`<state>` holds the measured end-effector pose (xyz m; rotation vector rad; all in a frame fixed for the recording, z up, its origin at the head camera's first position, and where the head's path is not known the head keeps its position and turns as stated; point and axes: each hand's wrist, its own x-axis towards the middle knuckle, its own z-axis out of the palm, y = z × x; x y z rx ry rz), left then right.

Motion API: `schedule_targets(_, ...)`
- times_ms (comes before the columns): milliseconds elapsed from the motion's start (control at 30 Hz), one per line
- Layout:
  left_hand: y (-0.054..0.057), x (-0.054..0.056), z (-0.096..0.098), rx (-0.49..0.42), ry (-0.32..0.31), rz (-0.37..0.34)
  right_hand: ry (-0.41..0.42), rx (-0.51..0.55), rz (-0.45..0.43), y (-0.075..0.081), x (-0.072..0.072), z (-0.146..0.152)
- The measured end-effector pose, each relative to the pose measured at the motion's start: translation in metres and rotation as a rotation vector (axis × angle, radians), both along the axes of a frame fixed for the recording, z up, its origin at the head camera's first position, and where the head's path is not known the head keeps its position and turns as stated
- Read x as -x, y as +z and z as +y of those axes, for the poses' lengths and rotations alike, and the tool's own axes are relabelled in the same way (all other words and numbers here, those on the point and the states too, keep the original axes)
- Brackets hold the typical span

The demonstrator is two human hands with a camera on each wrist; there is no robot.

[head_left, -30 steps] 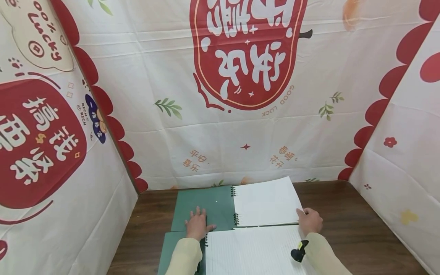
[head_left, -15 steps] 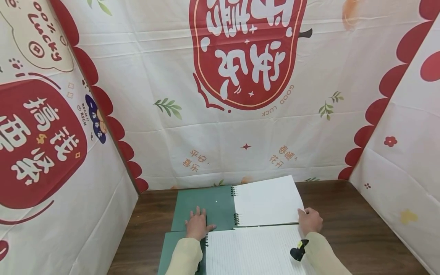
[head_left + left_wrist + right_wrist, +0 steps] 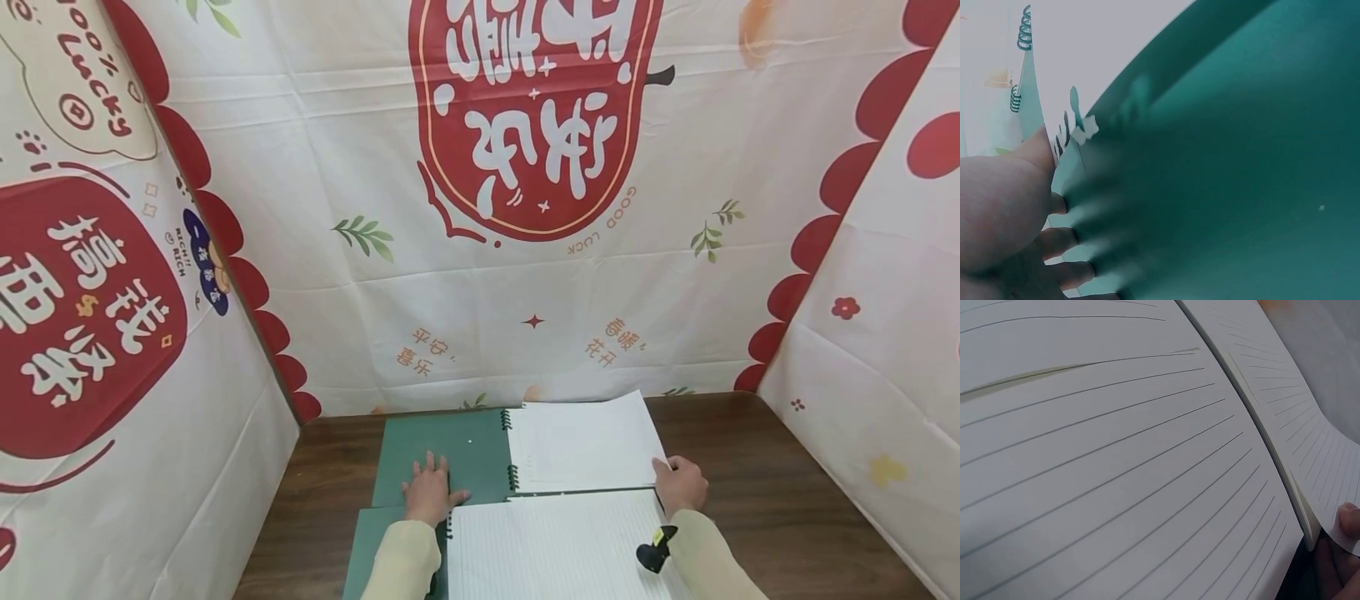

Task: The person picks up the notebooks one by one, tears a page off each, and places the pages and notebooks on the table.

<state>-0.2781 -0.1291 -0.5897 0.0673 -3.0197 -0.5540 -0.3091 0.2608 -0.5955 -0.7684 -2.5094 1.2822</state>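
Right hand (image 3: 681, 483), at right edge of far notebook (image 3: 480, 446), pinching page (image 3: 588, 446)

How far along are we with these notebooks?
Done: the far notebook and near notebook both lie open, spirals showing.
In hand: the right hand pinches the right edge of the far notebook's page, its corner raised; the left hand rests on the green cover.
Left: probably turning that page or laying it flat; which, I can't tell.
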Motion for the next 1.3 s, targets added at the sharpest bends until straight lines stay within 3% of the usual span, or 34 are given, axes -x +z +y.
schedule_targets(233,0.002,-0.001,0.001,-0.008,0.005,-0.008,0.088,-0.027,0.005,0.006,0.0,0.001)
schedule_targets(567,0.002,-0.001,0.003,0.0,0.013,-0.006,0.156,-0.051,-0.075,0.022,0.002,-0.007)
schedule_targets(700,0.0,0.0,0.001,-0.001,0.012,-0.009,0.176,0.025,-0.098,0.024,0.002,-0.008)
schedule_targets(1000,-0.008,0.006,-0.006,-0.01,0.01,-0.024,0.078,0.407,-0.029,0.026,-0.001,-0.01)
schedule_targets(1133,-0.001,0.008,-0.003,-0.079,0.028,0.027,0.092,0.446,-0.039,0.026,-0.003,-0.012)
schedule_targets(1233,0.01,0.012,0.004,-0.237,0.021,0.047,0.12,0.456,-0.032,0.025,-0.005,-0.015)
schedule_targets(1300,0.017,0.013,0.011,-0.369,0.0,0.011,0.136,0.481,-0.02,0.025,-0.006,-0.018)
